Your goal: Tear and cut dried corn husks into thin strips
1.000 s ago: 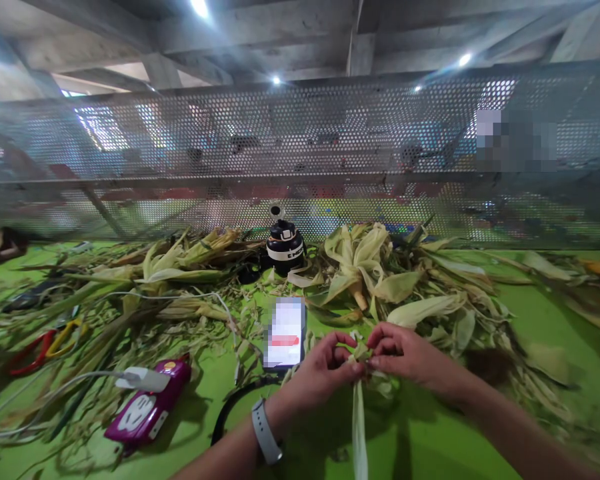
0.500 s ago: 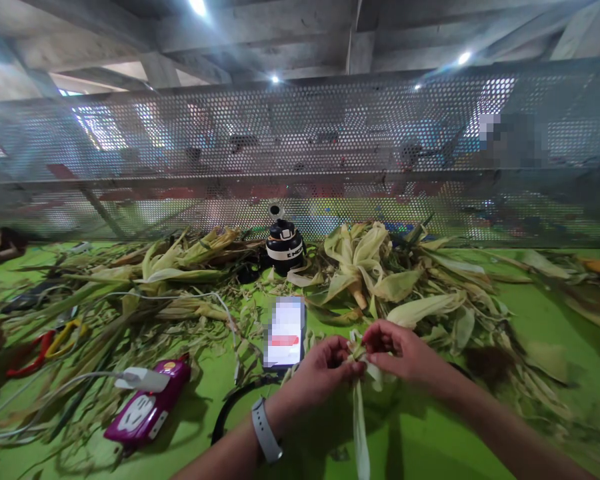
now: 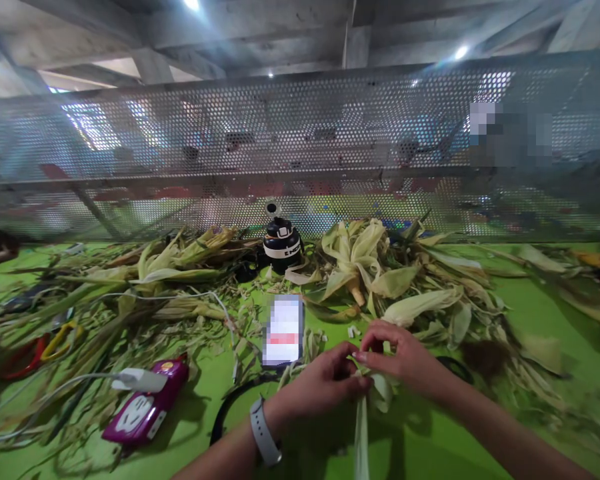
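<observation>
My left hand (image 3: 320, 383), with a grey watch on its wrist, and my right hand (image 3: 397, 353) meet over the green table (image 3: 430, 447). Both pinch a small bundle of pale corn husk (image 3: 377, 390) between their fingertips. A long husk strip (image 3: 361, 437) hangs down from the bundle toward me. A phone (image 3: 283, 330) lies just left of my left hand.
Heaps of corn husks (image 3: 375, 267) and stalks (image 3: 145, 273) cover the table's back half. A magenta power strip (image 3: 143, 407) with a white plug, red and yellow pliers (image 3: 40, 343), a black cable loop (image 3: 230, 410) and a black-and-white bottle (image 3: 281, 245) lie around. A perforated metal screen (image 3: 300, 147) closes the far side.
Both hands have shifted slightly toward me and down with the husk bundle, the fingers working it. The view has tilted a little.
</observation>
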The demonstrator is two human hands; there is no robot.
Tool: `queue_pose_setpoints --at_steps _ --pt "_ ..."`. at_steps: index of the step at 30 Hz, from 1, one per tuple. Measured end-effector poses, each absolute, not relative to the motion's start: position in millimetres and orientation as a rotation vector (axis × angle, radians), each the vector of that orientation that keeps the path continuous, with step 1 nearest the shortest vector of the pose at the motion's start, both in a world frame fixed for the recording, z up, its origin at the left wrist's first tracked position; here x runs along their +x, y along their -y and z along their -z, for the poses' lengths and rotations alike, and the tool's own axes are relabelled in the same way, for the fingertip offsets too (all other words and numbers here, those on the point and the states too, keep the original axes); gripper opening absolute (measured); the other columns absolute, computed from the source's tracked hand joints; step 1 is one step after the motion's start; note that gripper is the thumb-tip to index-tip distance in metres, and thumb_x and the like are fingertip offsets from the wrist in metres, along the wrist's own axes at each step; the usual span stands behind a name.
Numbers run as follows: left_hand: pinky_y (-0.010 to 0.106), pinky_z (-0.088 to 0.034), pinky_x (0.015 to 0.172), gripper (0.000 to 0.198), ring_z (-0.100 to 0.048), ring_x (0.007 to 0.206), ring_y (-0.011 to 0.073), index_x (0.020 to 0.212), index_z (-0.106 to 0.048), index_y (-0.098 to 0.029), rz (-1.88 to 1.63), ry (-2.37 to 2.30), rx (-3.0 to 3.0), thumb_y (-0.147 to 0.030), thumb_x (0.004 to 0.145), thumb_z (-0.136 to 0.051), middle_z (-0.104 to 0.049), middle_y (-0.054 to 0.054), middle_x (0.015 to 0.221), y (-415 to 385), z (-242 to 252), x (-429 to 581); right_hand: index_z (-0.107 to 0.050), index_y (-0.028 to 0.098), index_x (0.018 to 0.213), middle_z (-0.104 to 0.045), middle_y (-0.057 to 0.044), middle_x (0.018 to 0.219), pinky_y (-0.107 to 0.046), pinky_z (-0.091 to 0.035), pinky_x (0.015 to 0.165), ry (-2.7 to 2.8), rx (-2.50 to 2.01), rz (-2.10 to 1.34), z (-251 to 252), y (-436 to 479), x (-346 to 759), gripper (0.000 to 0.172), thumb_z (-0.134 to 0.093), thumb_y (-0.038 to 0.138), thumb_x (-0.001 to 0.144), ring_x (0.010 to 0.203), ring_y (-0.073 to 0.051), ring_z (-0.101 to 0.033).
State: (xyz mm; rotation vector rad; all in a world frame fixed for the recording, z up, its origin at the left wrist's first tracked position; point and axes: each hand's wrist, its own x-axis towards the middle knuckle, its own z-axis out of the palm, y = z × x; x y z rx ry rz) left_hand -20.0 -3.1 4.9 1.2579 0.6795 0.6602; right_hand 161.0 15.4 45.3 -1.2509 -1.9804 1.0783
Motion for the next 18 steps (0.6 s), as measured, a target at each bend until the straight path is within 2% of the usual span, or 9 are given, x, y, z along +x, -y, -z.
queue_pose_setpoints --at_steps 5,12,18 --pt "0.020 -0.025 0.052 0.041 -0.034 0.056 0.0054 0.100 -0.052 -0.017 -0.679 -0.603 1.105 -0.042 0.073 -0.072 -0.042 -0.007 0.065 4.8 -5.0 -19.0 -0.062 0.018 0.066 -0.053 0.002 0.064 -0.027 -0.037 0.064 1.727 -1.190 -1.331 -41.6 -17.3 157.4 0.025 -0.070 0.041 0.070 0.065 -0.014 -0.047" --pt "0.019 -0.022 0.047 0.041 -0.029 0.048 0.0040 0.096 -0.054 -0.017 -0.800 -0.655 1.028 -0.047 0.074 -0.070 -0.038 -0.009 0.056 4.0 -1.9 -16.3 -0.062 0.017 0.066 -0.052 0.003 0.061 -0.026 -0.040 0.059 1.521 -1.152 -1.369 -39.9 -14.9 153.2 0.039 -0.074 0.054 0.063 0.061 -0.013 -0.047" --pt "0.019 -0.026 0.044 0.040 -0.038 0.041 0.0048 0.094 -0.060 -0.017 -0.765 -0.666 1.040 -0.051 0.073 -0.069 -0.045 -0.008 0.050 6.3 -4.7 -13.0 -0.062 0.017 0.066 -0.049 0.004 0.059 -0.025 -0.038 0.057 1.495 -1.137 -1.337 -38.2 -13.5 150.9 0.037 -0.075 0.052 0.064 0.059 -0.011 -0.044"
